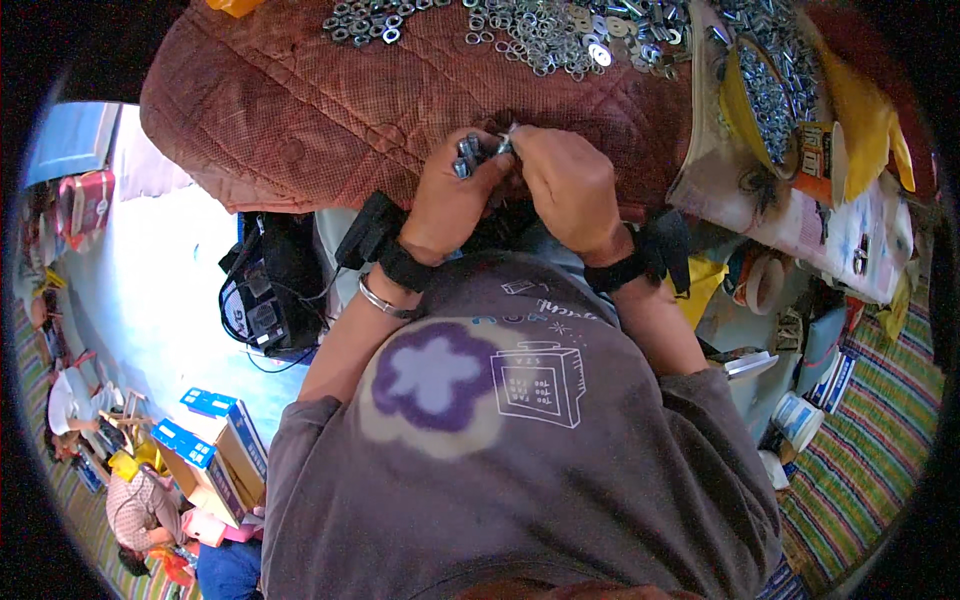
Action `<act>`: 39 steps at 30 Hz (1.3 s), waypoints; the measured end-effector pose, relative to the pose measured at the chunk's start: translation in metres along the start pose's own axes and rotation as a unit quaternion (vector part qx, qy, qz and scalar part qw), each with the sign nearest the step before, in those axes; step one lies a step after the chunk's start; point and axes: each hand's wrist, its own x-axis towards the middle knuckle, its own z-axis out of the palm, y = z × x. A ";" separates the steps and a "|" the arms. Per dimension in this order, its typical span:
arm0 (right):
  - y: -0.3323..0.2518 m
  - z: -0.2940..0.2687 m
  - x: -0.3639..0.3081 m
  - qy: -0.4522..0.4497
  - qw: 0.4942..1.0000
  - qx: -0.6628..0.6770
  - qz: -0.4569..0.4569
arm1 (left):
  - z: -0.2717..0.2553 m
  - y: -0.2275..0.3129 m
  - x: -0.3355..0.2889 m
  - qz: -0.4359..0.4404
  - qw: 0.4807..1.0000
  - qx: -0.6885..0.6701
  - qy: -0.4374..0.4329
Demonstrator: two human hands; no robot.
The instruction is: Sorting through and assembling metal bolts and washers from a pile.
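Observation:
My left hand (445,195) is closed around several short, shiny metal bolts (467,155), whose ends stick out between thumb and fingers. Close beside it, the fingertips of my right hand (575,185) pinch together at a small bright metal piece (505,145) between the two hands. What exactly the right fingers grip is mostly hidden by the fingers. Both hands are held over the near edge of a reddish-brown quilted cloth (300,120).
Loose nuts (390,22) and a spread of washers (545,40) lie at the cloth's far side. To the right, a yellow container (742,100) lies among small metal parts, next to an orange tub (818,160). A black bag (270,290) and open cardboard boxes (215,450) are at left, near another person (145,510).

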 end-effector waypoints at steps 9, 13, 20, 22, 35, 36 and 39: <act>0.041 0.002 0.032 0.055 0.991 -0.055 0.107 | 0.000 0.012 -0.003 -0.072 0.996 -0.040 0.018; 0.045 0.008 0.044 0.009 0.982 -0.160 0.097 | -0.003 0.008 -0.001 -0.091 0.993 -0.072 -0.012; 0.044 0.008 0.046 -0.016 0.976 -0.194 0.101 | -0.005 0.011 -0.001 -0.114 0.989 -0.087 0.016; 0.046 0.007 0.043 0.007 0.983 -0.163 0.079 | -0.006 0.007 -0.001 -0.104 0.990 -0.091 0.021; 0.007 0.001 0.025 -0.047 0.970 0.200 0.128 | -0.006 0.002 -0.002 -0.034 0.999 0.012 0.017; 0.002 -0.001 0.025 -0.055 0.970 0.186 0.146 | -0.006 -0.002 -0.001 -0.011 0.999 0.046 0.026; -0.006 0.000 0.021 -0.034 0.984 0.130 0.116 | -0.004 -0.003 -0.001 0.000 0.999 0.025 0.030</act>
